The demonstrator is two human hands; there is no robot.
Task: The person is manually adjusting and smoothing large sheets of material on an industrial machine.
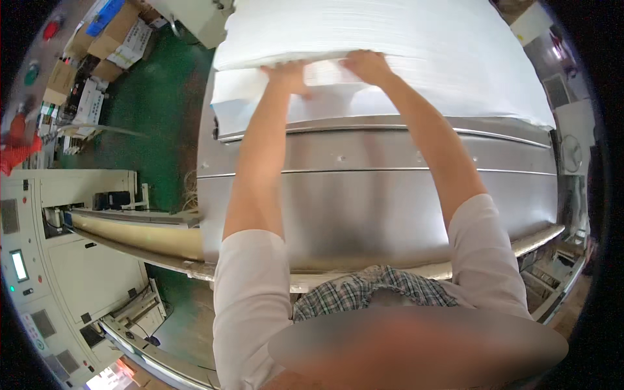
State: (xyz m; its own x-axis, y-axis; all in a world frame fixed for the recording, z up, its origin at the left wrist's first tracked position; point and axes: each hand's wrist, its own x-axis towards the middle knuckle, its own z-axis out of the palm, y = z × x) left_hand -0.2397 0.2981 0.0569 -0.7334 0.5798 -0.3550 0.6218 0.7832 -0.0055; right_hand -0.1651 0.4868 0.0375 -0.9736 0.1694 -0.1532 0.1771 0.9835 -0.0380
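Left hand (pixel 287 75) spread wide, right hand (pixel 365 66) curled, its grip unclear, both outstretched on white layered sheets (pixel 403 29)

Matt white layered sheets (pixel 390 32), cloth or paper, under left hand (pixel 286 74) and right hand (pixel 366 66), smooth glossy metal worktop (pixel 364 208) nearer than both, matt cardboard box (pixel 112 43) far left of them

broad stack of white sheets (pixel 448 71), many thin layers, front ridged, lying across metal table (pixel 364 211)
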